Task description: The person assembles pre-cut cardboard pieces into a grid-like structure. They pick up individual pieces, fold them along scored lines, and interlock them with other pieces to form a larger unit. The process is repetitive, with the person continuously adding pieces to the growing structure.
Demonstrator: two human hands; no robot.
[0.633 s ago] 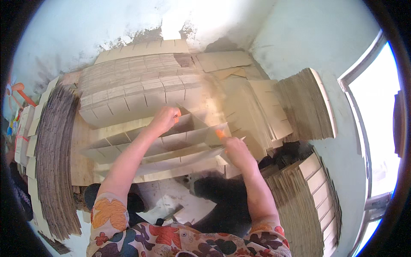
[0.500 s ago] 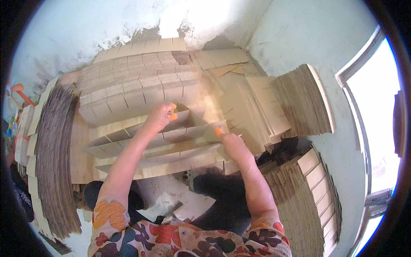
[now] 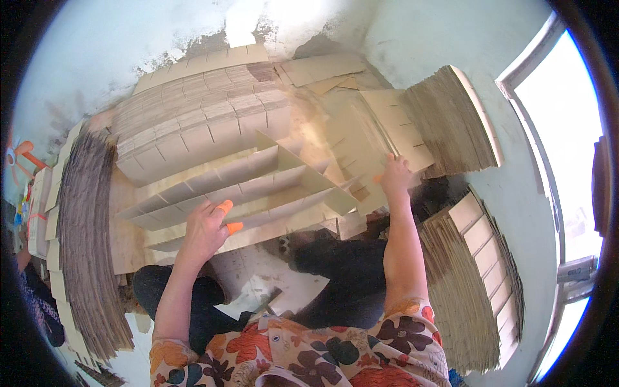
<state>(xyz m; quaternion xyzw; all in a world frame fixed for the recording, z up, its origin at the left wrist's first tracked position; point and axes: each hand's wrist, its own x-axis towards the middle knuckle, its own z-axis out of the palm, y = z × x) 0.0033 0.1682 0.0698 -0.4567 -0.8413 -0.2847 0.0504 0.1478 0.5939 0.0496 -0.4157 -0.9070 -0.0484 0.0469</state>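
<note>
Several long, slotted cardboard strips [image 3: 213, 175] stand on edge in rows on a pale board [image 3: 127, 251] before me. A cardboard cross strip [image 3: 317, 178] runs slantwise across their right ends, fitted over them. My left hand [image 3: 207, 226] is at the nearer strips, its thumb and forefinger apart in orange finger covers; part of it hides the strips beneath. Off to the right, my right hand [image 3: 396, 175] touches the edge of a row of leaning cardboard strips [image 3: 391, 126]. Its orange-tipped thumb and finger are apart, and no strip shows lifted between them.
Behind the rows stands a thick stack of slotted cardboard [image 3: 206, 132]. Other tall stacks rise at the left [image 3: 87, 238], far right [image 3: 445, 119] and lower right [image 3: 461, 290]. Walls close in the back and right, with a bright window [image 3: 558, 148]. My dark-clad knees [image 3: 335, 264] are below the board.
My right hand has left the cross strip and moved right to the leaning strips. My left hand has come back toward me and left. The cross strip now sits lower across the rows.
</note>
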